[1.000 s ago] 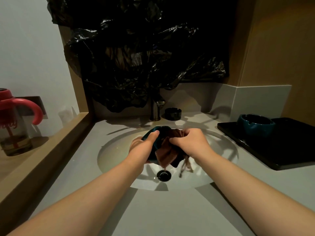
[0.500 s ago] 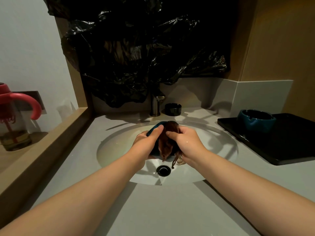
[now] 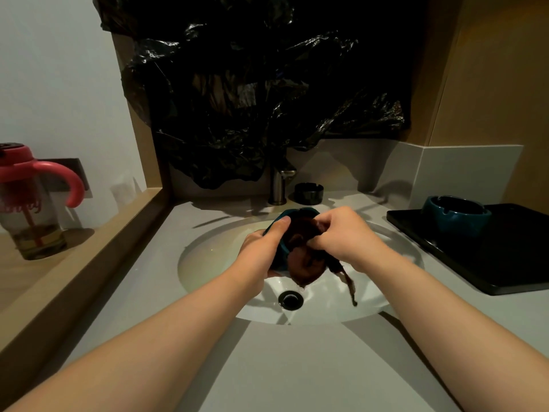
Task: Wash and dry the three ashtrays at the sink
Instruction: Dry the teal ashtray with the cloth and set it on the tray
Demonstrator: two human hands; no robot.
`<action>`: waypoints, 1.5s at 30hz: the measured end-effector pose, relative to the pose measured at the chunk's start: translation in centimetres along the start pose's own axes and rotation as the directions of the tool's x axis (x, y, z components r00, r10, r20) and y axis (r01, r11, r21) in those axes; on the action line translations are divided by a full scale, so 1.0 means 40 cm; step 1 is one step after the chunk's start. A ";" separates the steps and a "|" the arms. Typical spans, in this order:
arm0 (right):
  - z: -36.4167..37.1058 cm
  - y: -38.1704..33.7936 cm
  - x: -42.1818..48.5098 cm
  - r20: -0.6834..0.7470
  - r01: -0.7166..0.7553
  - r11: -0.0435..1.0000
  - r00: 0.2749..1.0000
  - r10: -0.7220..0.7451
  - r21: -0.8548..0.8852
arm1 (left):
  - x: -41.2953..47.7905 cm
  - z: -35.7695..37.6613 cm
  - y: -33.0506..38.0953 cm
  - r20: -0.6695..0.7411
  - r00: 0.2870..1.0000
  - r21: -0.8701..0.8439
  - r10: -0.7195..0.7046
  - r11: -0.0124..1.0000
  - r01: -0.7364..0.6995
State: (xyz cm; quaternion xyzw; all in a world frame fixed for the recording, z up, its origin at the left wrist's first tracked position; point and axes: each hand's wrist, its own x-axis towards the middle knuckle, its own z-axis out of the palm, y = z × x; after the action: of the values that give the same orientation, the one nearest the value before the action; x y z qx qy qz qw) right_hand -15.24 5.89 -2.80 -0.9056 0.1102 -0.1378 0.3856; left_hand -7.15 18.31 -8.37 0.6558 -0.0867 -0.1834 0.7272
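Observation:
Over the white sink basin (image 3: 214, 263) my left hand (image 3: 261, 251) grips a teal ashtray (image 3: 282, 248), tilted on edge with my thumb on its rim. My right hand (image 3: 344, 236) holds a wet brown cloth (image 3: 303, 263) pressed into the ashtray's bowl; a cloth tail hangs down toward the drain (image 3: 290, 299). A second teal ashtray (image 3: 456, 214) stands on the black tray (image 3: 511, 263) at the right. A black ashtray (image 3: 309, 193) sits on the counter beside the faucet (image 3: 277, 185).
Crumpled black plastic sheeting (image 3: 252, 93) hangs over the wall behind the faucet. A clear cup with a red lid and handle (image 3: 32, 200) stands on the wooden ledge at left. Grey counter (image 3: 297, 367) runs in front of the basin.
The cloth has bunched deeper into the ashtray and my right hand has turned slightly over it. Both hands stay over the basin, and the view has shifted a little.

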 end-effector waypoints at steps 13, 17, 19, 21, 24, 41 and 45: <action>0.016 0.015 -0.007 0.240 0.099 0.963 0.958 -0.161 0.249 | -0.002 -0.009 0.006 -0.032 0.999 0.029 0.035 0.999 -0.034; -0.007 0.003 -0.017 0.326 0.240 0.965 0.925 -0.194 -0.107 | -0.002 -0.010 0.000 -0.046 0.999 0.050 0.027 0.998 -0.025; -0.009 0.001 -0.020 0.371 0.281 0.919 0.914 -0.167 -0.278 | -0.001 -0.005 -0.001 -0.040 0.999 0.082 0.013 0.997 -0.010; -0.014 -0.003 -0.030 0.386 0.362 0.811 0.904 -0.184 -0.460 | -0.001 0.000 0.001 -0.051 0.998 0.100 -0.021 0.995 0.026; -0.015 -0.007 -0.045 0.286 0.426 0.682 0.905 -0.315 -0.594 | 0.003 -0.003 0.003 -0.059 0.996 0.100 -0.061 0.993 0.067; -0.012 0.021 0.001 0.515 0.418 0.812 0.839 -0.174 -0.407 | -0.010 -0.006 -0.001 -0.090 0.991 0.150 -0.095 0.983 0.108; -0.022 -0.005 -0.001 0.537 0.628 0.324 0.776 -0.331 -0.708 | -0.013 0.001 0.013 -0.096 0.987 0.120 -0.127 0.983 0.138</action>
State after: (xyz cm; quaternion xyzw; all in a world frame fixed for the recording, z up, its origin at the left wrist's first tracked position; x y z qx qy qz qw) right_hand -15.53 5.45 -2.07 -0.9701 -0.1719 -0.0359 -0.1677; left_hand -7.56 18.49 -7.81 0.7122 -0.0224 -0.1966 0.6736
